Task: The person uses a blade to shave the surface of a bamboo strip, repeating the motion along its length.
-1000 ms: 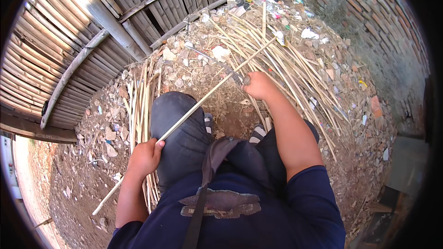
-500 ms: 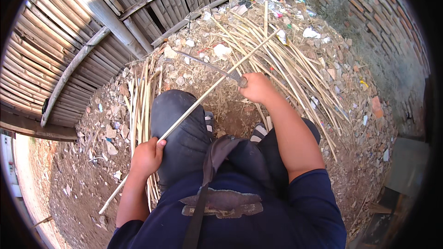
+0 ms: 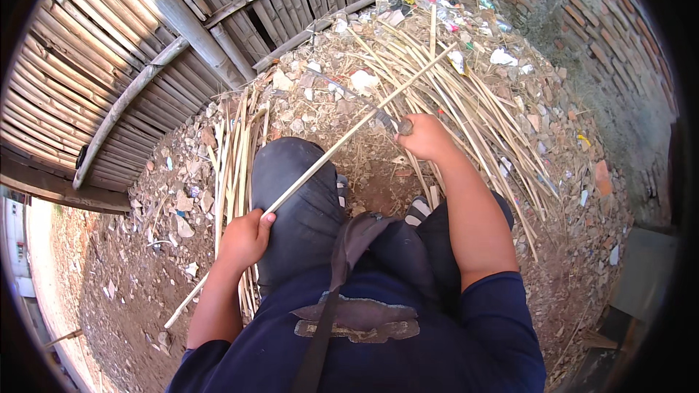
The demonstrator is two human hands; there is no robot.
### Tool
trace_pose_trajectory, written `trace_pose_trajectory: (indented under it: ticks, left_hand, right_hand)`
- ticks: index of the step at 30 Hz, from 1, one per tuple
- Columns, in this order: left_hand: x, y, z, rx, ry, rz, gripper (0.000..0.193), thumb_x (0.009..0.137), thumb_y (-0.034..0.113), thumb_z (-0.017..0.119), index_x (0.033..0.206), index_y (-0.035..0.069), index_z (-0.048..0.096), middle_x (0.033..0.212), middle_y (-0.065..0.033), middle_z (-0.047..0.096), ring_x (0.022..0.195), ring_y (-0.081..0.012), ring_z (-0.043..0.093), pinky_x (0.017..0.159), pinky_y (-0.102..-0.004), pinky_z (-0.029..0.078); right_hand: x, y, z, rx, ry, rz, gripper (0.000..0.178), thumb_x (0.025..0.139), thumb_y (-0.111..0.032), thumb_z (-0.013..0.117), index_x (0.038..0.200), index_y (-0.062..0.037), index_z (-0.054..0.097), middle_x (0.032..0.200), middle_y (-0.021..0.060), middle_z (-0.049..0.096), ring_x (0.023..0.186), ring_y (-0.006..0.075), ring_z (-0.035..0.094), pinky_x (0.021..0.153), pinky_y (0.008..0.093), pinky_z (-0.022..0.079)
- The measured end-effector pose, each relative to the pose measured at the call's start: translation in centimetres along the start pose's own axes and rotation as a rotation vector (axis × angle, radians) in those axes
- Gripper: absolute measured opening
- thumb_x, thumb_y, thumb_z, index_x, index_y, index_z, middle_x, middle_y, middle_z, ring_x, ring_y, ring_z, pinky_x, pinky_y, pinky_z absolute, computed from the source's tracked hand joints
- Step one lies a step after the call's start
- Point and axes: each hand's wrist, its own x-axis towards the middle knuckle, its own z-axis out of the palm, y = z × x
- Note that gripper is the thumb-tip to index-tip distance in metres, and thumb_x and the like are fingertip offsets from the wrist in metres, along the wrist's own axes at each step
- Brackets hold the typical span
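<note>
My left hand is closed round a long pale bamboo strip, beside my left knee. The strip slants across that knee, its far end up to the right over the pile and its near end behind my left forearm. My right hand grips the handle of a long, narrow-bladed knife. The blade points up and to the left and crosses the strip near the handle; whether it lies above or below the strip I cannot tell.
Many loose bamboo strips lie ahead and to the right; another bundle is by my left leg. A bamboo-slat wall stands at the left, a brick wall at the right. Rubble and litter cover the ground.
The knife and my right hand have shifted slightly right and lower against the strip. The whole view has slid a little to the right. Both hands keep their hold.
</note>
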Motion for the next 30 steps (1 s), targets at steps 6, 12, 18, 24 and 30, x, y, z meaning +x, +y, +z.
trace_pose_trajectory:
  ticks: [6, 12, 18, 24, 30]
  left_hand:
    - [0.3, -0.3, 0.1, -0.02, -0.019, 0.018, 0.047, 0.106, 0.041, 0.052, 0.082, 0.001, 0.057, 0.072, -0.0276, 0.063, 0.075, -0.0514, 0.062, 0.069, -0.0575, 0.047]
    - [0.2, -0.4, 0.1, -0.052, -0.03, -0.01, 0.048, 0.106, 0.042, 0.052, 0.082, 0.001, 0.057, 0.073, -0.0271, 0.063, 0.075, -0.0513, 0.062, 0.069, -0.0569, 0.047]
    - [0.4, -0.5, -0.1, -0.068, -0.032, 0.006, 0.048, 0.106, 0.043, 0.053, 0.082, 0.001, 0.058, 0.073, -0.0265, 0.063, 0.075, -0.0508, 0.062, 0.069, -0.0559, 0.047]
    - [0.5, -0.2, -0.7, -0.114, -0.07, 0.002, 0.05, 0.106, 0.044, 0.052, 0.084, 0.001, 0.06, 0.074, -0.0266, 0.064, 0.076, -0.0496, 0.063, 0.069, -0.0534, 0.048]
    - [0.9, -1.0, -0.5, -0.137, -0.083, 0.027, 0.051, 0.106, 0.046, 0.053, 0.085, 0.0, 0.062, 0.076, -0.0266, 0.065, 0.077, -0.0492, 0.064, 0.07, -0.053, 0.049]
  right_hand:
    - [-1.0, 0.1, -0.8, -0.126, 0.112, -0.041, 0.047, 0.081, -0.035, 0.08, 0.116, -0.0045, 0.072, 0.096, 0.0204, 0.074, 0.094, 0.0387, 0.072, 0.085, 0.0473, 0.056]
    - [-2.1, -2.1, -2.8, -0.132, 0.015, 0.006, 0.048, 0.081, -0.034, 0.081, 0.118, -0.0042, 0.07, 0.096, 0.023, 0.074, 0.093, 0.0397, 0.072, 0.084, 0.0479, 0.056]
    - [-3.2, -1.1, -3.9, -0.126, 0.162, -0.152, 0.044, 0.08, -0.035, 0.082, 0.111, -0.0061, 0.072, 0.094, 0.021, 0.074, 0.09, 0.0387, 0.072, 0.08, 0.0483, 0.055]
    - [-4.7, -2.6, -7.2, -0.435, 0.244, -0.258, 0.037, 0.081, -0.043, 0.082, 0.099, -0.0118, 0.074, 0.086, 0.0141, 0.074, 0.086, 0.0311, 0.073, 0.073, 0.0459, 0.05]
    - [-5.0, -2.2, -7.0, -0.521, 0.088, -0.154, 0.034, 0.084, -0.038, 0.08, 0.102, -0.0107, 0.072, 0.085, 0.0161, 0.073, 0.087, 0.0348, 0.072, 0.078, 0.0492, 0.054]
